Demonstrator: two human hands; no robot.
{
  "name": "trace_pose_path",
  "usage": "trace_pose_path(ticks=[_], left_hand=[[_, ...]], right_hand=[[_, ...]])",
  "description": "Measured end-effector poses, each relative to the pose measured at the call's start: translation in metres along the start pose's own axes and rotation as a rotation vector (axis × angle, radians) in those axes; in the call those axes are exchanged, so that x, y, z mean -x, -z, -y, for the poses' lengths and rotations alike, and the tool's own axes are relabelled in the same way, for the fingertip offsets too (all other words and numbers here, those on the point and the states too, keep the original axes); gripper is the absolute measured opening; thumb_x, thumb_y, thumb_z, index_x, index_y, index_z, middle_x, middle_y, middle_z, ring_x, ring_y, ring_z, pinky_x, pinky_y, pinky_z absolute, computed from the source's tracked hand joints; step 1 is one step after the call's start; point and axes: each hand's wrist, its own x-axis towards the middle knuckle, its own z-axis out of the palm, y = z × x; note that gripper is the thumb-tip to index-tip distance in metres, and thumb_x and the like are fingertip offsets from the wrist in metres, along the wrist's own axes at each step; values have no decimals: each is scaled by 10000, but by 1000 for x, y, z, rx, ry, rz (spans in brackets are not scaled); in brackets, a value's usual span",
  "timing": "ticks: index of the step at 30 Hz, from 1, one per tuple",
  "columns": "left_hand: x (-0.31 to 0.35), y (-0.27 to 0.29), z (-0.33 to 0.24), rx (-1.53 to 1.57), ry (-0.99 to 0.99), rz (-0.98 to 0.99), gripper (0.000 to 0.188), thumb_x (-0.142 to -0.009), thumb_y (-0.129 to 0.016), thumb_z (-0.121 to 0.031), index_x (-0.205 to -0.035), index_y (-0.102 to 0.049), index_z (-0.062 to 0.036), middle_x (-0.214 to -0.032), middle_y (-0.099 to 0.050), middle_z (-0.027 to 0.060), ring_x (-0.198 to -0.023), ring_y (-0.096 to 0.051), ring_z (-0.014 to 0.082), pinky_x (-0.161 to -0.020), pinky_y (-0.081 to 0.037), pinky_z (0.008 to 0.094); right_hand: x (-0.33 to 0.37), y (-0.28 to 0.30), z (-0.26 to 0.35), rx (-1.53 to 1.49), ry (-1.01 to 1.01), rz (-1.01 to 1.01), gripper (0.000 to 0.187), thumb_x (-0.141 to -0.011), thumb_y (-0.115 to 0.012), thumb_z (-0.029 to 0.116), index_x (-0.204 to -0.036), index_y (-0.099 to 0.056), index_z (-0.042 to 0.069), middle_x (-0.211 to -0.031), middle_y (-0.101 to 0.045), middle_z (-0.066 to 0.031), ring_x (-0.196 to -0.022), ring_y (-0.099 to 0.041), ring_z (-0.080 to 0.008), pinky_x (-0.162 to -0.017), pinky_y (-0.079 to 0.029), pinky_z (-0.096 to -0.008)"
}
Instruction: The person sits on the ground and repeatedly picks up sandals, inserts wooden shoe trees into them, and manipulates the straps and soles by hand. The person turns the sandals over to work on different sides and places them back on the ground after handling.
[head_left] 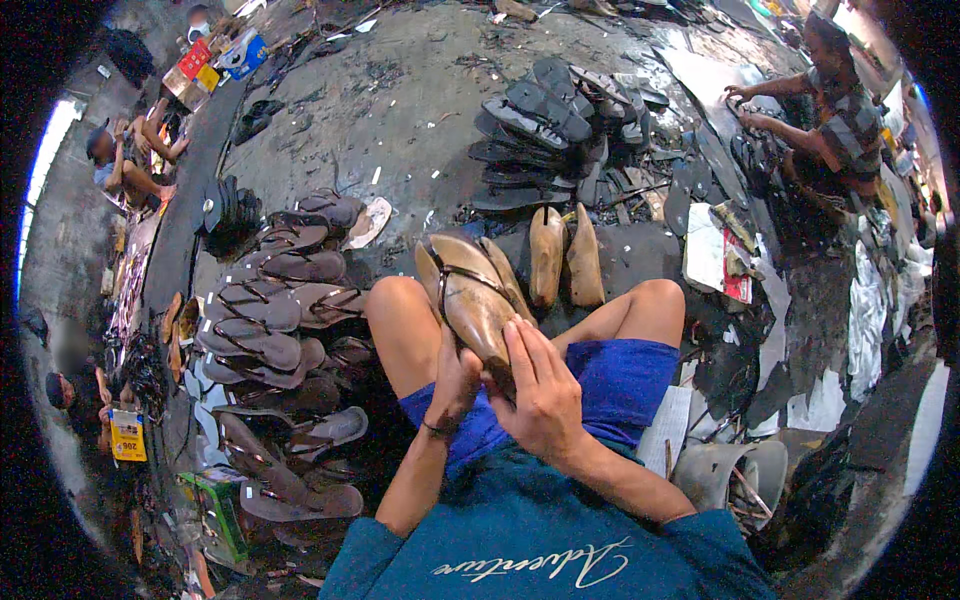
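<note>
Between bare knees, the left hand and inward-slanted right hand clamped a brown foot-shaped wooden form, apart from 2 tan wooden forms.

Up on the wearer's head, fisheye looking down, left hand and right hand close below, floor stretching ahead!

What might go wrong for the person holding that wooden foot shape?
The wooden foot form looks smooth, so it might slip if the left hand or the right fingers loosen. The dark strap across it could perhaps shift if rubbed. The brown sandals lie heaped close beside the left knee, so a sideways bump might topple some.
</note>
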Motion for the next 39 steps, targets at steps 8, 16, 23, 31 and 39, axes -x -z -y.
trace_pose_path(ticks=[8,16,23,31,39], left_hand=[[45,-61,-94,329,253,111,1122,-751,-684,-758,-1460,-291,18,-1333,-517,158,-1199,-558,285,-1008,-490,425],[39,-43,-71,306,-93,-171,1007,-806,-616,-763,-1413,-380,6,-1249,-570,151,-1077,-614,263,-934,-523,420],[81,-43,-89,411,163,-121,926,-797,-665,-716,-1340,-450,4,-1176,-603,147,-996,-636,256,-833,-555,407],[81,-55,-97,312,207,-95,1031,-723,-744,-684,-1393,-362,0,-1240,-550,143,-1061,-595,258,-894,-523,412],[50,-40,-116,160,-164,-323,1166,-649,-823,-653,-1447,-274,-4,-1303,-497,139,-1126,-555,260,-954,-491,417]], right_hand=[[-20,28,-20,-446,-50,67,704,-792,-778,385,-1380,-558,66,-1173,-570,-201,-1066,-551,-354,-950,-461,-439],[25,16,-14,-380,-49,265,1017,-650,-849,258,-1462,-325,-57,-1363,-495,-303,-1256,-518,-433,-1053,-452,-447],[45,34,-18,-726,-126,371,750,-891,-694,323,-1451,-340,-28,-1340,-554,-227,-1276,-534,-319,-1074,-423,-401],[65,27,5,-1479,-535,524,391,-1094,-406,376,-1069,-615,47,-915,-533,66,-903,-460,-56,-812,-435,-264],[78,37,-1,-1687,-559,740,350,-1080,-457,374,-887,-540,93,-826,-468,103,-773,-416,-29,-668,-370,-230]])
